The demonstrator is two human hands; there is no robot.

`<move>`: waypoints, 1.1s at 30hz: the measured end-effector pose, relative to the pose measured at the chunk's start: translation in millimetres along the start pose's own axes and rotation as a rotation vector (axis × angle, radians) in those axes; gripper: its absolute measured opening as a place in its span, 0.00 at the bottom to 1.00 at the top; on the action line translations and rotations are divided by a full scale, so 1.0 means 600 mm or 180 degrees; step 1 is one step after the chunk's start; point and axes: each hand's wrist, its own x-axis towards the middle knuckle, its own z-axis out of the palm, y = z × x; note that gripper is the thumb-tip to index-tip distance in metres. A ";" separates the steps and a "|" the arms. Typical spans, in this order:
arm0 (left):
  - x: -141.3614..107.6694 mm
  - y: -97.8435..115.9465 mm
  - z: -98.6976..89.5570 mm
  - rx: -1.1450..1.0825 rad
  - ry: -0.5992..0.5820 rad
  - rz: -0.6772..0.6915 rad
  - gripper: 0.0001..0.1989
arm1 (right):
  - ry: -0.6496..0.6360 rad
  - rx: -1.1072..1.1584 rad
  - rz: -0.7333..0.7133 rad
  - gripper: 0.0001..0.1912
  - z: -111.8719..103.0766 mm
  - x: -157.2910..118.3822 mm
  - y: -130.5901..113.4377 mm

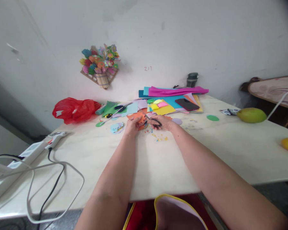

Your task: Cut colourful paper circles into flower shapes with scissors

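Observation:
My left hand [133, 125] is closed on a piece of orange paper [139, 117] with a notched edge, above the middle of the table. Just to its right, my right hand [162, 122] grips the black handles of a pair of scissors [148, 118], whose blades point up and left at the orange paper. Small paper scraps [159, 138] lie on the table below the hands. Left of my left hand rests a light blue cut paper piece [117, 128], and a lilac paper disc [177, 121] is beside my right hand.
Coloured sheets [166, 110], a phone [187, 104] and black-handled scissors [120, 108] lie behind the hands. A red bag [74, 110] is at the back left, a power strip [30, 153] with cables at the left. A green disc [212, 118] and mango [252, 115] lie right.

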 end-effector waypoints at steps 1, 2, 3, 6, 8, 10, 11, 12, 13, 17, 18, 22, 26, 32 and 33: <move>0.000 0.000 0.000 0.0014 0.0006 -0.0004 0.12 | -0.0002 0.0014 -0.0002 0.16 0.000 0.000 0.000; 0.000 0.000 -0.001 0.0029 0.0008 -0.0012 0.11 | -0.0001 0.0024 -0.0007 0.17 -0.001 0.000 0.001; 0.000 0.000 -0.001 0.0047 0.0009 -0.0021 0.11 | -0.0002 0.0026 -0.0012 0.17 -0.001 0.000 0.001; 0.000 0.001 -0.001 0.0097 0.0042 -0.0033 0.11 | 0.0002 0.0005 -0.0018 0.17 -0.001 0.001 0.003; 0.001 0.001 -0.001 0.0135 0.0081 -0.0038 0.11 | 0.0003 -0.0001 -0.0020 0.17 -0.001 0.001 0.003; 0.000 0.002 -0.001 0.0172 0.0105 -0.0050 0.10 | 0.0005 -0.0011 -0.0014 0.17 -0.001 0.002 0.003; 0.000 0.003 -0.001 0.0188 0.0109 -0.0058 0.10 | 0.0002 -0.0022 -0.0013 0.17 -0.001 0.002 0.003; -0.001 0.003 0.000 0.0197 0.0109 -0.0062 0.10 | -0.0006 -0.0027 -0.0018 0.17 -0.001 0.002 0.004; -0.001 0.003 0.000 0.0200 0.0106 -0.0062 0.10 | -0.0017 -0.0030 -0.0021 0.17 -0.001 0.002 0.004; -0.003 0.004 0.002 0.0167 0.0081 -0.0029 0.11 | -0.0013 -0.0011 -0.0019 0.16 -0.001 0.002 0.003; -0.003 0.004 0.002 0.0163 0.0079 -0.0024 0.11 | -0.0001 -0.0007 -0.0010 0.16 0.000 0.002 0.002; -0.002 0.004 0.001 0.0140 0.0095 -0.0043 0.11 | 0.0004 -0.0014 -0.0006 0.15 0.000 0.001 0.001; -0.001 0.004 0.000 0.0100 0.0077 -0.0052 0.11 | 0.0007 -0.0047 -0.0037 0.15 -0.001 0.002 0.003; 0.001 0.003 -0.003 0.0050 0.0017 -0.0035 0.10 | -0.0008 -0.0049 -0.0034 0.15 -0.001 0.004 0.005; 0.002 0.003 -0.004 0.0054 0.0018 -0.0037 0.10 | -0.0010 -0.0049 -0.0024 0.15 -0.001 0.004 0.005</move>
